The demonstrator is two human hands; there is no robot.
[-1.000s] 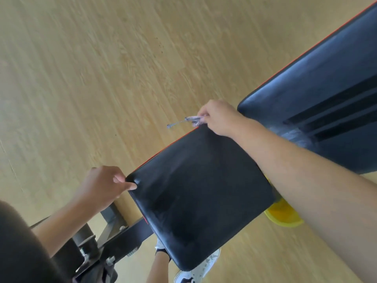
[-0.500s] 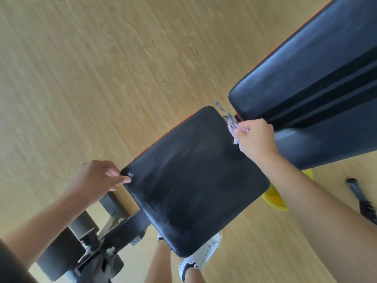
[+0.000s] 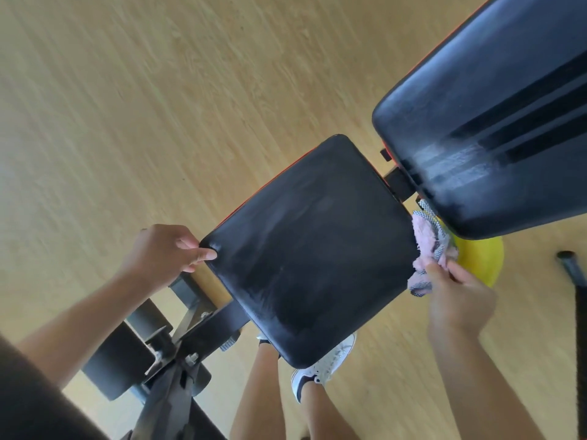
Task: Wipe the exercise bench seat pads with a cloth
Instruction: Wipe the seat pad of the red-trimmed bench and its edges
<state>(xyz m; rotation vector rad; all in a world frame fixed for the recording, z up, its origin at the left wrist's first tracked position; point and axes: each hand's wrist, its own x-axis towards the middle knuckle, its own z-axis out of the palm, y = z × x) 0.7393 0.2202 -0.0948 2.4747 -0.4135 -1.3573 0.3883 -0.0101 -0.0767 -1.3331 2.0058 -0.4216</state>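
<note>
The black seat pad of the exercise bench fills the middle of the head view, with faint wipe streaks on it. The longer black back pad rises at the upper right, with a pale smear near its lower end. My left hand grips the seat pad's left corner. My right hand holds a pink and grey cloth bunched against the seat pad's right edge, in the gap below the back pad.
The bench's black metal frame and foam rollers sit at the lower left. A yellow object lies on the wooden floor under the back pad. A dark bar lies at the right edge. My legs and a white shoe stand below the seat.
My right hand has carried the cloth from the seat pad's far corner along its back edge, down to its right side. My left hand stays on the left corner.
</note>
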